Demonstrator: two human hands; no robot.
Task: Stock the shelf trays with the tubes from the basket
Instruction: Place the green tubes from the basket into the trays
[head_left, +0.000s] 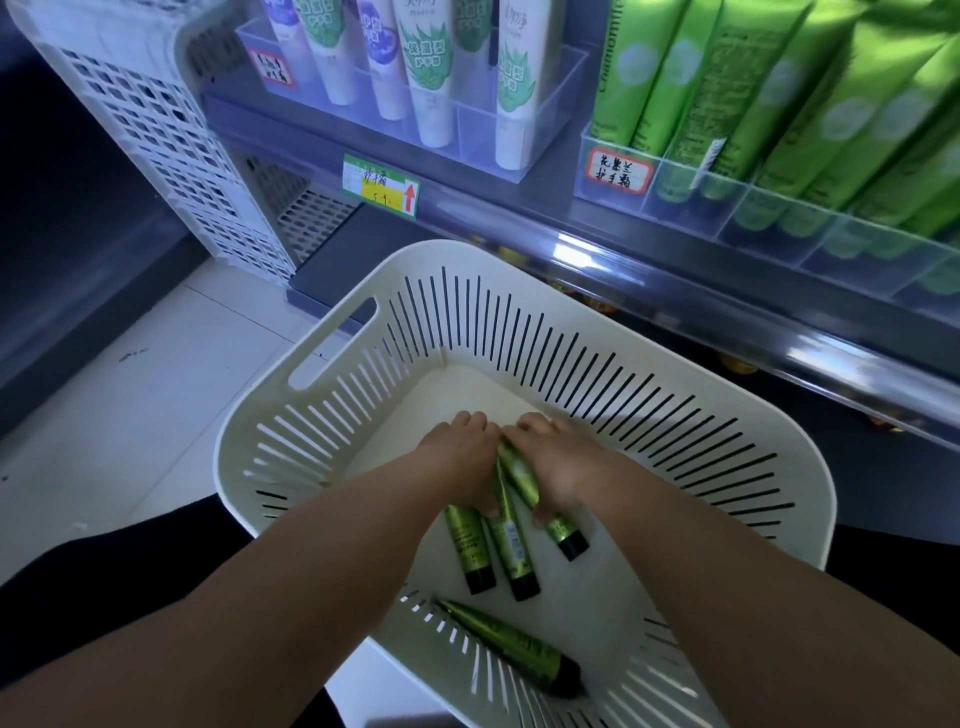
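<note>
Tubes (511, 540) are lying on the floor of the white basket (332, 343), green with black caps. Fingers of the left hand (460, 457) are curling down over two of them, while the right hand (563, 467) is grasping a third (its cap (573, 545) is poking out below the palm). Both forearms are reaching forward and down, wrists close together. A fourth tube (514, 649) is lying apart against the near wall. Shelf trays (779, 208) above are holding upright green tubes.
</note>
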